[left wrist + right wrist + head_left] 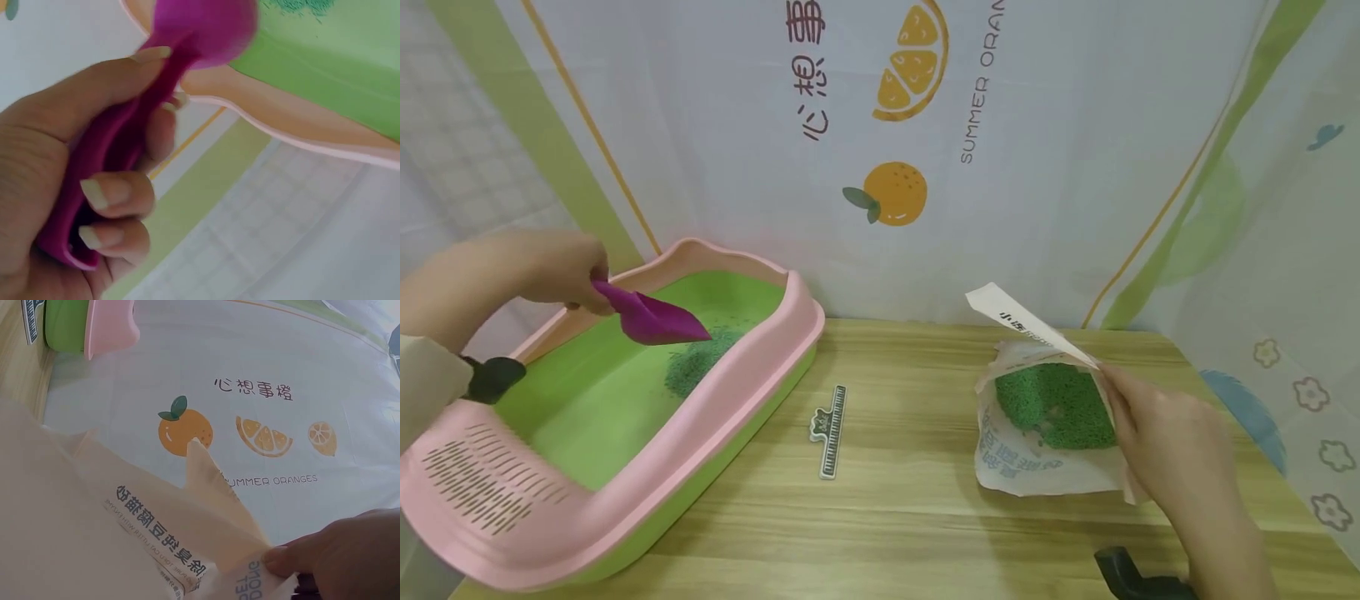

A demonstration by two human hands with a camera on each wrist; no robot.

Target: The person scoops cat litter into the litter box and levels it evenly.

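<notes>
My left hand point(567, 268) grips the handle of a magenta litter scoop point(657, 320), fingers curled round it. The scoop hangs above a green litter box with a pink rim point(741, 371). A small heap of green litter point(700, 365) lies on the box floor, partly hidden by the rim. On the right, my right hand point(1176, 437) pinches the edge of an open white cat litter bag point(1022, 473) between thumb and fingers. Green pellets point(1070, 408) show in its mouth. The bag's printed flap point(159, 534) stands up in the right wrist view.
A comb-shaped flat piece point(830, 433) with a bear figure lies on the wooden table point(902, 500) between box and bag. Behind the table hangs a white curtain point(1060, 167) printed with oranges. Dark wrist straps show on both arms.
</notes>
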